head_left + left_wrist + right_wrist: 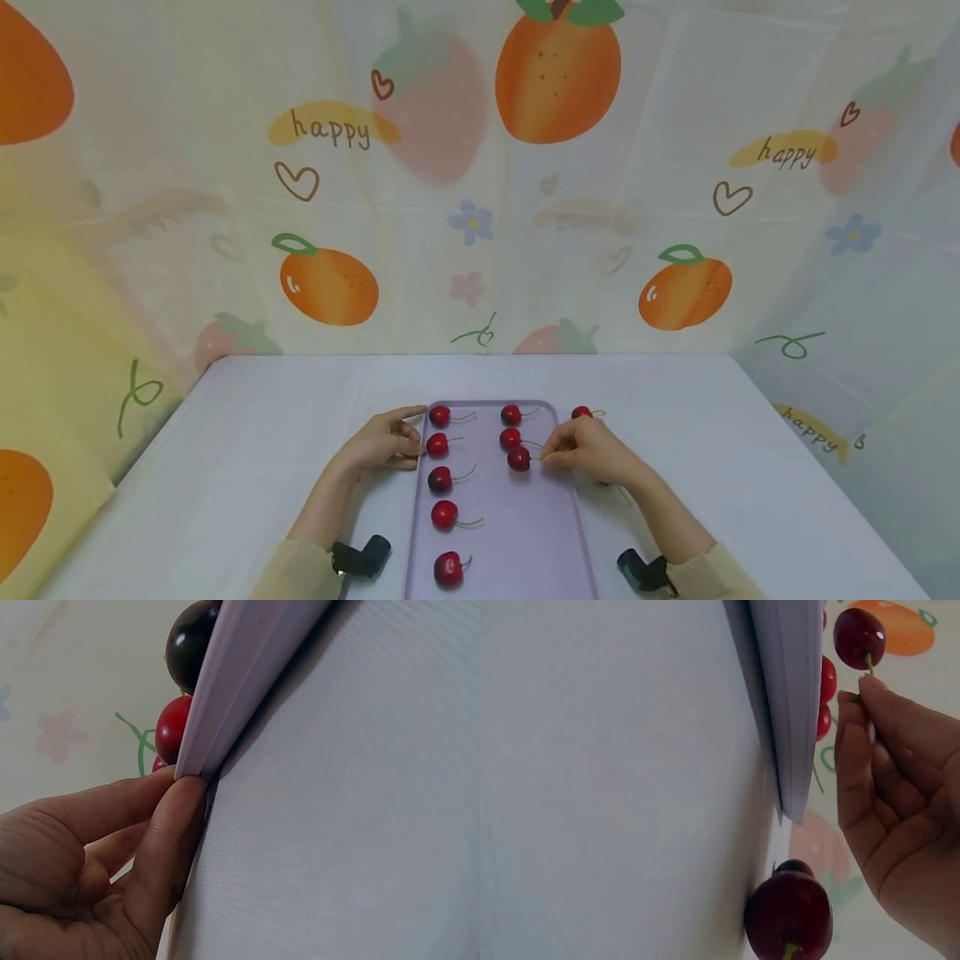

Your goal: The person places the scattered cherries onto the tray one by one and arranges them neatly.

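My right hand (592, 448) pinches the green stem of a dark red cherry (518, 459) between thumb and fingertips. In the right wrist view this cherry (859, 636) hangs off the fingertips above the tray's rim. Beneath it is the lilac tray (510, 533), with a column of several cherries (444, 515) along its left side. Two more cherries (510, 439) lie at the upper right, the nearer one close beside the held cherry. My left hand (386, 442) rests against the tray's upper left edge, thumb and forefinger touching the rim in the left wrist view.
Right of the tray, a cherry (581, 412) lies on the white table (675, 400) behind my right hand. Another one is mostly hidden under the right wrist, its stem showing. A fruit-printed cloth (420, 275) hangs behind the table.
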A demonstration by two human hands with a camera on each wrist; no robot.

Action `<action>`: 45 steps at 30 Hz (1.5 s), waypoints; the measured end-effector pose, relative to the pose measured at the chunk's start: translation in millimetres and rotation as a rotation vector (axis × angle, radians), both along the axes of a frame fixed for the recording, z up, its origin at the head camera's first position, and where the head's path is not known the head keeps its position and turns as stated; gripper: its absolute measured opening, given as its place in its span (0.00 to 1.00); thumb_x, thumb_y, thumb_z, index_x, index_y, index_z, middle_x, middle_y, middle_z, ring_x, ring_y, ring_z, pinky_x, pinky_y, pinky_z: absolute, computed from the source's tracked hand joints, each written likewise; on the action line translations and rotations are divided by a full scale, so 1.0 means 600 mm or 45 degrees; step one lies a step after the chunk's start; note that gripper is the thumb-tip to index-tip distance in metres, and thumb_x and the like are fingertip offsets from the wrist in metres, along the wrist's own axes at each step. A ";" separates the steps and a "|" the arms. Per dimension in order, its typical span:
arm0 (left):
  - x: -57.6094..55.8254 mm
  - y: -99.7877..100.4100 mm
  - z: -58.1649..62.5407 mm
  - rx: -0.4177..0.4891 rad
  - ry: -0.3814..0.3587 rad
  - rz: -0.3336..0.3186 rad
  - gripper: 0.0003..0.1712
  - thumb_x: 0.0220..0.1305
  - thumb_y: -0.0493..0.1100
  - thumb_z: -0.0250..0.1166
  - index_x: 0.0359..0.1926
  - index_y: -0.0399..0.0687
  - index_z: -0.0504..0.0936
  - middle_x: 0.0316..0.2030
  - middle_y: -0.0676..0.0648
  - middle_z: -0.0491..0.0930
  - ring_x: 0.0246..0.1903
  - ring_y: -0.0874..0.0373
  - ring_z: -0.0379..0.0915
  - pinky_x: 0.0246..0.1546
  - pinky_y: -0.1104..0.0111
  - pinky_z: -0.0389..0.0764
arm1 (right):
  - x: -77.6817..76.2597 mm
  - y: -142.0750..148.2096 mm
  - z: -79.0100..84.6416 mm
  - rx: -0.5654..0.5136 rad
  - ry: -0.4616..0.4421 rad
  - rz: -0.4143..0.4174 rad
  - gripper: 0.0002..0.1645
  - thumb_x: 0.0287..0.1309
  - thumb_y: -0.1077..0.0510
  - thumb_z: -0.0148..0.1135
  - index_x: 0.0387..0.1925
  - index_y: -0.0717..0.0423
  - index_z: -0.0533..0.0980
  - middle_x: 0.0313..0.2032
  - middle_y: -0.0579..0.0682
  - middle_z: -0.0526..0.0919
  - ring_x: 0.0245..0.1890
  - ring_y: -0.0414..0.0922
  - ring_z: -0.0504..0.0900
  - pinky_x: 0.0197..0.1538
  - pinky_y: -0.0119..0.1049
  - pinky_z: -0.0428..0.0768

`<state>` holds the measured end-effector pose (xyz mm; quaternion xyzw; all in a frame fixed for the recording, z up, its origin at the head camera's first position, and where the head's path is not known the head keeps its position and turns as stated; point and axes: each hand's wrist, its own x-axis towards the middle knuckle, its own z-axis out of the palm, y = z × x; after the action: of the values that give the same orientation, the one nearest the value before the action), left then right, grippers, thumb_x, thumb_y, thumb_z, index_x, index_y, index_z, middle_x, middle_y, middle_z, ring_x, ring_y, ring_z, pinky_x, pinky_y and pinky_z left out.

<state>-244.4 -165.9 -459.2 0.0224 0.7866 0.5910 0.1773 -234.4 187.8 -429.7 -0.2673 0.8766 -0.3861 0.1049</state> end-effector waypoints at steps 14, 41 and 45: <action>0.000 0.000 -0.003 0.009 0.008 -0.017 0.41 0.57 0.30 0.65 0.72 0.40 0.63 0.35 0.45 0.74 0.30 0.59 0.76 0.32 0.69 0.88 | -0.001 -0.012 -0.021 0.044 -0.055 0.007 0.03 0.55 0.58 0.70 0.29 0.53 0.85 0.26 0.46 0.86 0.28 0.34 0.75 0.32 0.24 0.78; -0.001 -0.001 -0.003 -0.005 0.023 -0.016 0.41 0.57 0.30 0.66 0.72 0.39 0.64 0.35 0.45 0.74 0.30 0.59 0.76 0.32 0.69 0.88 | -0.001 -0.018 -0.025 0.048 -0.063 -0.031 0.02 0.53 0.58 0.72 0.28 0.53 0.85 0.24 0.46 0.85 0.24 0.33 0.74 0.27 0.23 0.74; -0.001 -0.001 -0.003 0.000 0.022 -0.017 0.41 0.57 0.30 0.66 0.72 0.39 0.63 0.35 0.45 0.74 0.30 0.59 0.76 0.32 0.69 0.88 | 0.000 -0.017 -0.025 0.045 -0.067 -0.032 0.02 0.53 0.59 0.72 0.28 0.53 0.85 0.24 0.46 0.85 0.24 0.33 0.74 0.27 0.24 0.75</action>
<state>-245.2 -166.3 -460.9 0.0329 0.7879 0.5896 0.1745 -234.6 177.3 -444.6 -0.2440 0.8836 -0.3787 0.1278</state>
